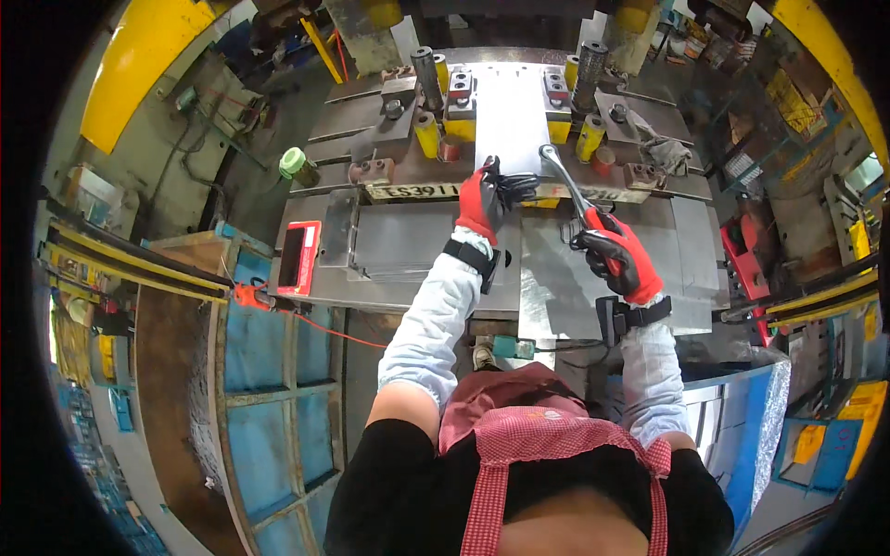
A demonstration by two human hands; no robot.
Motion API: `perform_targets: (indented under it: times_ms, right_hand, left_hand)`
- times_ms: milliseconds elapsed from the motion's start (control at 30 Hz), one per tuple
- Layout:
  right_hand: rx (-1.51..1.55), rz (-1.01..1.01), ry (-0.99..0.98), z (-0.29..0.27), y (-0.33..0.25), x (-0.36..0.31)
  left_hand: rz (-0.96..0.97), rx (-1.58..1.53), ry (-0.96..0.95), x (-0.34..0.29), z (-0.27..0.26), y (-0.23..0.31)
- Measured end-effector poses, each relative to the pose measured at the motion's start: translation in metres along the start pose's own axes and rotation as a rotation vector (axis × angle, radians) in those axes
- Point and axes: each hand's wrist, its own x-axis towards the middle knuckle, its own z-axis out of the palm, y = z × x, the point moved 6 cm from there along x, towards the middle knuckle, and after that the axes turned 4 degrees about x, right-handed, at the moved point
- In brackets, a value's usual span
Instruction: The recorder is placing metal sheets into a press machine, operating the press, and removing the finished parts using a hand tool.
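Observation:
My right hand (616, 255), in a red glove with black palm and fingers, is wrapped round the red grip of a long metal hand tool (573, 190). The tool's rounded head (549, 153) lies at the right edge of a bright, pale sheet (513, 116) on the press bed. My left hand (496, 196), gloved alike, is at the sheet's near end. Its black fingers look stretched out and apart; whether they touch the sheet cannot be told. Yellow-and-steel blocks (459, 116) and dark guide posts (426, 79) flank the sheet.
Flat metal sheets lie at the front left (403, 236) and front right (593, 278) of the bed. A red-framed dark panel (298, 258) and a green-lidded bottle (297, 165) are at the left. A grey rag (666, 153) lies at the right. A blue-panelled frame (255, 343) stands lower left.

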Motion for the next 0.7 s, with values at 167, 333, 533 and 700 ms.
perform_targets:
  times_ms: [167,333,533,700]
  right_hand:
    - [-0.007,0.034,0.102,-0.01,0.002,-0.011]
    - [-0.12,-0.111,0.278,-0.082,0.041,-0.072]
    - [-0.038,0.055,0.66,-0.169,0.118,-0.148]
    - [-0.245,-0.09,0.526,-0.191,0.139,-0.158]
  left_hand:
    - [0.143,0.055,0.076,0.003,0.0,0.002]
    - [0.112,0.03,0.156,-0.002,0.009,0.005]
    - [0.133,0.049,0.254,0.01,-0.008,0.001]
    - [0.121,0.052,0.216,0.009,-0.001,-0.001]
